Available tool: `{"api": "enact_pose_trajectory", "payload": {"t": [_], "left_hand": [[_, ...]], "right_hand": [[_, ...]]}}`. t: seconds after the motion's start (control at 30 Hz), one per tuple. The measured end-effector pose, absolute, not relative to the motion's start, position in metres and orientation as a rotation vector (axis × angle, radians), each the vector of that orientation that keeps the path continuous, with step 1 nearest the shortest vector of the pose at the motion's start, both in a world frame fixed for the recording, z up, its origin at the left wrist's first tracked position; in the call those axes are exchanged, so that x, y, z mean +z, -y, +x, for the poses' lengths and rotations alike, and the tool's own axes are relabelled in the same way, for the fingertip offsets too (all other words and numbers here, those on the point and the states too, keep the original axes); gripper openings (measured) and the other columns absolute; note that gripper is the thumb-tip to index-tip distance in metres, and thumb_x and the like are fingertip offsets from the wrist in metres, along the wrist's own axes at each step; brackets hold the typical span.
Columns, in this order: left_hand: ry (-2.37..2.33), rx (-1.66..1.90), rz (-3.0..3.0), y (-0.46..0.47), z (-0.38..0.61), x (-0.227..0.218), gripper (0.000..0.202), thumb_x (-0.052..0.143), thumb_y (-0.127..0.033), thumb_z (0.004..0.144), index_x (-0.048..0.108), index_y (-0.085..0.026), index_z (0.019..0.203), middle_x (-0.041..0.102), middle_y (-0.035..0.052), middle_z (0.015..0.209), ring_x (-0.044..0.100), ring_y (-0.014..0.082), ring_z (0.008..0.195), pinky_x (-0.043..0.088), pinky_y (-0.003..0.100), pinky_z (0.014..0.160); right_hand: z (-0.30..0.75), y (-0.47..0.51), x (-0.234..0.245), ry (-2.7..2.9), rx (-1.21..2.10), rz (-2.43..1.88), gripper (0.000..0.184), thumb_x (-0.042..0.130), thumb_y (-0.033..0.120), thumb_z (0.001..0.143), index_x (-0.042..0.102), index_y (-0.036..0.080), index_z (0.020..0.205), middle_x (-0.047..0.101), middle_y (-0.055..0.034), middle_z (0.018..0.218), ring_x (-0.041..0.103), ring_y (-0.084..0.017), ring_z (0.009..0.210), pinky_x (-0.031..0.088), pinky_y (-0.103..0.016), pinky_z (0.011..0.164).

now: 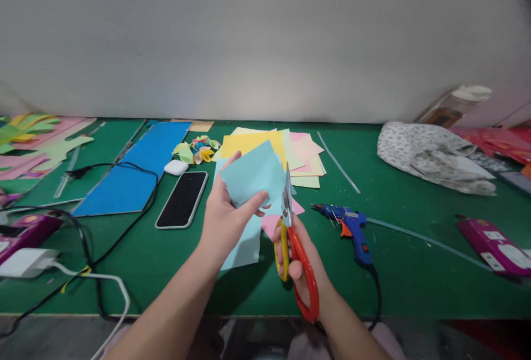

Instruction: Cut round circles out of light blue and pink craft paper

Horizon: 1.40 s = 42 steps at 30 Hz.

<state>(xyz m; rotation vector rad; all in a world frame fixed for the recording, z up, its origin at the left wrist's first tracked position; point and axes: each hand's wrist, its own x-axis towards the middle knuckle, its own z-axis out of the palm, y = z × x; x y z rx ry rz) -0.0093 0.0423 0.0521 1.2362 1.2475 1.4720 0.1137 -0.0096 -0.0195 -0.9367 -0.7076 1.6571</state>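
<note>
The scene is evenly lit by diffuse light, and a pale bright patch is left low on the middle of the wall (265, 45), while its upper corners are dimmed. Soft-edged shadow is thrown on the table (415, 288) below the left hand (227, 208), and a faint gleam is caught along the blades of the scissors (295, 244). The middle is kept fairly sharp, but the bottle (454, 104) is softened, the outer parts are stretched by the wide lens, and the right edge is darkened.

Right hand (317, 263) with scissors (297, 245), left hand (224, 210) with paper (255, 173)
</note>
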Motion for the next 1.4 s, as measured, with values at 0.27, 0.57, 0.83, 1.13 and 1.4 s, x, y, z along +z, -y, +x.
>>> {"api": "enact_pose_trajectory", "payload": {"t": [0.27,0.57,0.83,1.13,1.4], "left_hand": [[-1.226,1.482,1.287,-0.045,-0.013,0.051,0.066,0.072,-0.026,0.069,0.044,-0.019,0.128,0.066,0.0026,0.088,0.066,0.0152,0.055,0.056,0.024,0.043],[-1.235,1.465,1.292,-0.048,-0.022,0.050,0.073,0.072,-0.026,0.070,0.038,-0.023,0.135,0.066,0.0009,0.085,0.067,0.0156,0.057,0.056,0.024,0.046],[-1.254,1.541,1.212,-0.047,-0.021,0.050,0.077,0.075,-0.025,0.066,0.041,-0.024,0.135,0.067,0.0013,0.082,0.064,0.0146,0.051,0.055,0.024,0.046],[-1.286,1.533,1.253,-0.047,-0.026,0.050,0.079,0.074,-0.027,0.068,0.037,-0.027,0.138,0.067,0.0006,0.083,0.065,0.0137,0.051,0.056,0.025,0.049],[-1.163,1.566,1.073,-0.048,-0.025,0.050,0.077,0.075,-0.027,0.067,0.041,-0.033,0.136,0.062,-0.0057,0.070,0.057,0.0081,0.047,0.057,0.025,0.057]], "right_hand": [[0.112,0.009,-0.021,0.671,1.646,-0.928,0.062,0.070,0.074,0.051,0.063,0.020,0.081,0.043,0.0057,0.054,0.037,-0.006,0.037,0.033,-0.019,0.031],[0.109,0.011,-0.023,0.708,1.558,-0.942,0.073,0.077,0.070,0.042,0.063,0.020,0.094,0.047,0.0049,0.062,0.037,-0.005,0.037,0.032,-0.020,0.031],[0.110,0.014,-0.022,0.720,1.580,-0.942,0.076,0.080,0.064,0.044,0.063,0.022,0.105,0.050,0.0032,0.070,0.036,-0.004,0.036,0.029,-0.020,0.032],[0.111,0.018,-0.020,0.717,1.545,-0.956,0.051,0.069,0.057,0.069,0.063,0.024,0.108,0.051,0.0028,0.072,0.038,-0.003,0.037,0.031,-0.018,0.034],[0.114,0.022,-0.030,0.863,1.465,-0.951,0.061,0.075,0.050,0.065,0.056,0.030,0.119,0.052,0.0029,0.080,0.043,-0.004,0.042,0.034,-0.018,0.036]]}}
